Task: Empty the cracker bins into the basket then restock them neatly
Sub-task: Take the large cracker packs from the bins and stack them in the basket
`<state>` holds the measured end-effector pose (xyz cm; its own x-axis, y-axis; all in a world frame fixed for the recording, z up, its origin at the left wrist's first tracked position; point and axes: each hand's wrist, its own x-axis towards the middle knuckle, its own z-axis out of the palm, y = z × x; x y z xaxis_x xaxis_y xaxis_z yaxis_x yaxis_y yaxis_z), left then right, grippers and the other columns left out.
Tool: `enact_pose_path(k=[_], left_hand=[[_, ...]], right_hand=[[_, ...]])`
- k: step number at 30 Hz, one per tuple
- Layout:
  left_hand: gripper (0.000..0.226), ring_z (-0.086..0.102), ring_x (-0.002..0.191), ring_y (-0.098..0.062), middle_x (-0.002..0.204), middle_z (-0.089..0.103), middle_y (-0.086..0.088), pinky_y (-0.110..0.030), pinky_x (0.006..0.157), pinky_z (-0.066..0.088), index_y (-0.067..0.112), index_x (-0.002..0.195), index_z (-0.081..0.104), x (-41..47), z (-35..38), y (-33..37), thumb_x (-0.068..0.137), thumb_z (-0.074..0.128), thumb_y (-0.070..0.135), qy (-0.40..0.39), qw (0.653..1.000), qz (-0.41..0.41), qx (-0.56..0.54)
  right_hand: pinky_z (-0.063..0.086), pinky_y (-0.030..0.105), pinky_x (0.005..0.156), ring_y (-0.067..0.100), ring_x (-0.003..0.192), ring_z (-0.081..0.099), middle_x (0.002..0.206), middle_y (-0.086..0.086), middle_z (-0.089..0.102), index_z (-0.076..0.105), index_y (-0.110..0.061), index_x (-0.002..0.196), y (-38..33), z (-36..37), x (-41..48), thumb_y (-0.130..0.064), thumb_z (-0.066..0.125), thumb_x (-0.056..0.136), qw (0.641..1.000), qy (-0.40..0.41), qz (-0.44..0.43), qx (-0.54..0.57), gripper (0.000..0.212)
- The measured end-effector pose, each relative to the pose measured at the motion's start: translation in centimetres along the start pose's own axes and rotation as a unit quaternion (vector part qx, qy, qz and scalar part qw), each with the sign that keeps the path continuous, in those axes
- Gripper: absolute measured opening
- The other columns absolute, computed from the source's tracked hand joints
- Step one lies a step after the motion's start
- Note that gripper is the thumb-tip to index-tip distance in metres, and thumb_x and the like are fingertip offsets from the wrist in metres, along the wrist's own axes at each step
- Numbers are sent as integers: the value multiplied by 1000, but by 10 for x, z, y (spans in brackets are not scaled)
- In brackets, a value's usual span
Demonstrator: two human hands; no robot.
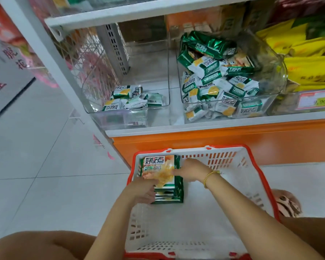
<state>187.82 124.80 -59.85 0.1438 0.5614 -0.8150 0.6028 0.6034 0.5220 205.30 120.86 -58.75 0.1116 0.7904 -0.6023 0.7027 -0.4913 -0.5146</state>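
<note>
The red-rimmed white basket [238, 162] is sitting on the floor below two clear bins, the right bin [276, 59] heaped, the left bin [109, 117] nearly bare. Inside the basket's far-left corner, the left hand [143, 190] and right hand [190, 169] are gripping a stack of green 好吃点 cracker packs [159, 166].

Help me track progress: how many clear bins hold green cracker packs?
2: the left bin, with a few packs at its front, and the right bin, heaped full. More may sit outside the view.
</note>
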Motion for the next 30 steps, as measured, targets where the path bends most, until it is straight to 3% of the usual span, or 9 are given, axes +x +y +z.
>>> enact_pose_path(k=[3, 6, 11, 16, 19, 21, 25, 28, 30], left_hand=[[29, 60, 59, -24, 63, 64, -10, -33, 60, 49, 8, 66, 62, -27, -8, 45, 92, 60, 21, 87, 980, 170, 63], [34, 66, 72, -26, 69, 69, -8, -36, 75, 53, 8, 65, 65, -78, -4, 105, 93, 59, 27, 164, 923, 344, 55], [22, 65, 75, -21, 74, 66, -2, -41, 81, 56, 11, 73, 64, -115, 10, 207, 92, 59, 23, 143, 862, 484, 42], [13, 54, 75, -22, 86, 58, -7, -26, 65, 40, 10, 90, 60, -96, 29, 285, 91, 58, 23, 190, 855, 457, 157], [20, 54, 83, -30, 81, 58, -13, -34, 58, 42, 7, 77, 53, -90, 43, 310, 93, 54, 18, 214, 866, 405, 202], [17, 58, 91, -33, 104, 63, -20, -38, 70, 47, 0, 84, 56, -94, 50, 320, 94, 51, 14, 236, 867, 397, 186], [25, 55, 77, -28, 86, 56, -16, -33, 64, 43, 5, 70, 44, -92, 60, 323, 92, 52, 14, 199, 903, 379, 45], [26, 52, 76, -25, 77, 61, -9, -38, 84, 47, -7, 113, 57, -75, 73, 312, 94, 54, 9, 92, 939, 312, -114], [27, 48, 82, -25, 95, 57, -10, -40, 81, 42, -4, 119, 52, -63, 74, 311, 94, 51, 4, 36, 925, 283, -252]], right_hand=[[32, 23, 50, 12, 50, 39, 63, 4, 47, 47, -15, 65, -13, -62, -47, -43, 55, 94, 988, 118, -102, 11, 41], [33, 26, 52, 16, 53, 41, 62, 11, 47, 54, 1, 70, -19, -125, -91, -39, 60, 92, 937, 294, -174, 72, 46], [36, 26, 57, 11, 70, 52, 74, -4, 55, 60, -9, 96, -8, -220, -94, -34, 69, 87, 870, 461, -147, 96, 28], [45, 35, 86, 30, 116, 53, 128, 14, 55, 43, -8, 133, 2, -276, -45, -42, 76, 79, 877, 464, -115, -52, 72], [44, 40, 95, 35, 122, 46, 131, 20, 50, 33, -8, 144, -8, -282, -14, -51, 74, 77, 885, 434, -102, -136, 89], [43, 41, 95, 37, 122, 46, 131, 21, 51, 29, -14, 147, -17, -283, 2, -53, 75, 75, 892, 415, -113, -138, 94], [48, 37, 85, 36, 112, 56, 124, 18, 59, 32, -17, 146, -25, -286, 20, -36, 75, 79, 885, 428, -129, -131, 81], [51, 39, 81, 35, 107, 60, 120, 17, 61, 39, -13, 141, -29, -288, 13, -16, 67, 85, 856, 453, -109, -223, 63], [50, 39, 82, 36, 105, 61, 115, 17, 62, 51, -7, 130, -26, -292, 6, -7, 61, 86, 848, 458, -73, -256, 45]])
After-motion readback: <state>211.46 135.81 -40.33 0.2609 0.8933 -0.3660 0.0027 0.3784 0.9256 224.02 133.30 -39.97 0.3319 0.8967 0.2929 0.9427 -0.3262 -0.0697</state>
